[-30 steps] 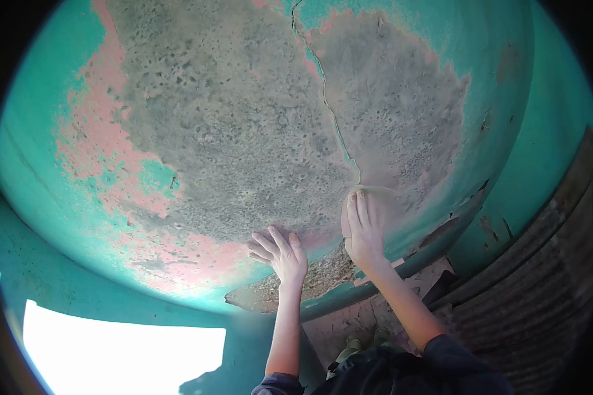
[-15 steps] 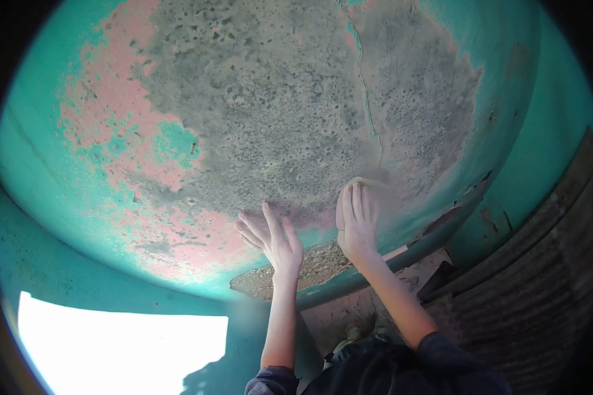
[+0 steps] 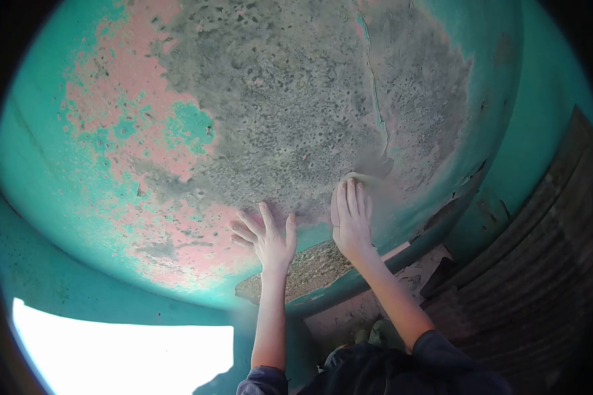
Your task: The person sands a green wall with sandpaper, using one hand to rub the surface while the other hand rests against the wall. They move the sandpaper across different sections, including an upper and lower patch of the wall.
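Note:
My left hand [image 3: 270, 238] lies against the wall [image 3: 283, 118] with its fingers spread and nothing in it. To its right, my right hand [image 3: 354, 220] presses a thin pale sanding pad or sheet [image 3: 362, 176] to the surface, its fingers close together. Much of the pad is hidden under the palm. The wall has a rough grey patch with worn pink and green paint around it. A thin crack [image 3: 377, 99] runs down the grey area to just above my right hand. Dust hazes the surface beside the pad.
Below my hands is a broken-out strip of rough plaster [image 3: 310, 271]. Corrugated sheeting [image 3: 507, 289] stands at the lower right. A bright opening [image 3: 125, 355] is at the lower left, and green-painted wall curves around both sides.
The view has shifted slightly. My right hand and the pad have moved a little along the wall, and my left hand's thumb is spread wider.

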A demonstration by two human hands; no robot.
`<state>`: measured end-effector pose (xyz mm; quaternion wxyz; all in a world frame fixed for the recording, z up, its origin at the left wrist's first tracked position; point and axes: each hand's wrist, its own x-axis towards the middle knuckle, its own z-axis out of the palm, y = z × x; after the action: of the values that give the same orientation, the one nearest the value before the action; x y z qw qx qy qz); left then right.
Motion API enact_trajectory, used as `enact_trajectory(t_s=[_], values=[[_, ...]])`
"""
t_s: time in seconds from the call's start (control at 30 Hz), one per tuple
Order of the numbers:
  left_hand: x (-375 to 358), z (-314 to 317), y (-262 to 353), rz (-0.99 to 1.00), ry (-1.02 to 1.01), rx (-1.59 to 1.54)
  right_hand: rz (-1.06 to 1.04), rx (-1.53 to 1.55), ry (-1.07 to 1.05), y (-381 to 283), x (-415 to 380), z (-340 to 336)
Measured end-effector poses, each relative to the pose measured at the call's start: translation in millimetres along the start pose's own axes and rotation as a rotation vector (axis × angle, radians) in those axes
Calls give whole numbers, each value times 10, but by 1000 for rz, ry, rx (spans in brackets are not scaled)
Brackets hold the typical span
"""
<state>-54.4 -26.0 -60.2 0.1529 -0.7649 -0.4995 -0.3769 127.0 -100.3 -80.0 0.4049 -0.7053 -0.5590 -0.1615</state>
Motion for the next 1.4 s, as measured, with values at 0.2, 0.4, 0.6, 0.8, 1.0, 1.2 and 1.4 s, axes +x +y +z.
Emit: enact_trajectory(t_s=[0.2,0.4,0.6,0.8,1.0,1.2,1.4], values=[[-16,125,-68,71,100,53,12,43,46,-118,-354,281],[12,112,-63,65,62,55,134,110,1,-106,-419,329],[-17,129,-78,100,85,138,165,246,216,-73,-27,114],[-52,161,-112,110,91,148,205,276,35,-154,-624,526],[-40,166,-100,99,72,113,196,344,322,61,34,89],[-34,168,-104,114,100,145,229,362,215,54,-364,276],[-34,172,-108,89,99,130,241,320,286,371,29,25]])
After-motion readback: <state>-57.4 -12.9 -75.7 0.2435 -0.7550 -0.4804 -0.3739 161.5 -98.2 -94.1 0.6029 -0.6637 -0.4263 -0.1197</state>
